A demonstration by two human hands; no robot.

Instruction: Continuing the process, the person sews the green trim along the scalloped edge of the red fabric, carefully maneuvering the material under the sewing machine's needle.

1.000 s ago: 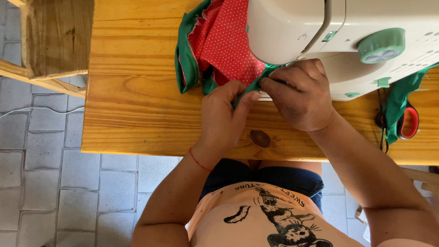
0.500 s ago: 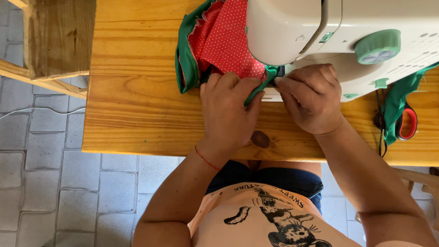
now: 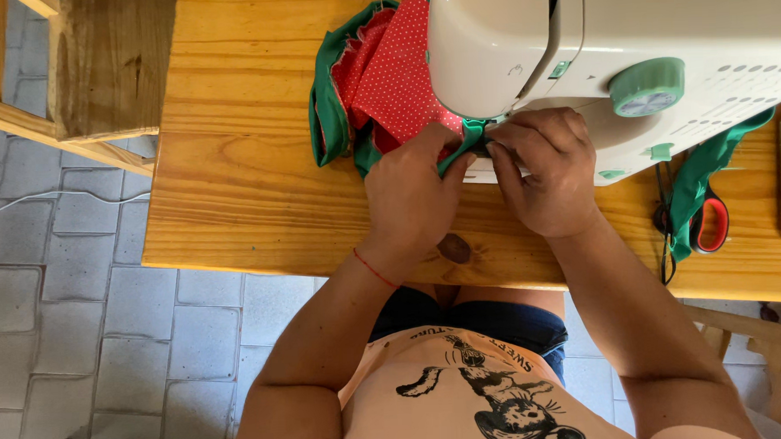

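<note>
- The green fabric strip [image 3: 462, 146] sits at the near edge of the white sewing machine [image 3: 627, 55], just under its left end, pinched between your two hands.
- Your left hand [image 3: 416, 197] lies flat on the fabric, fingers closed over the strip's fold. Keep that palm down so the cloth stays smooth.
- Your right hand [image 3: 545, 175] nips the strip's end with thumb and fingertips, tight against the machine base. Hold the fold even, and keep your fingertips off the needle area, which is hidden from view here.
- The red dotted cloth [image 3: 394, 76] with its green border bunches to the far left; let it lie loose so it does not drag.
- Scissors [image 3: 706, 221] with red handles rest on the wooden table [image 3: 233, 164] to the right, under another green strip.
</note>
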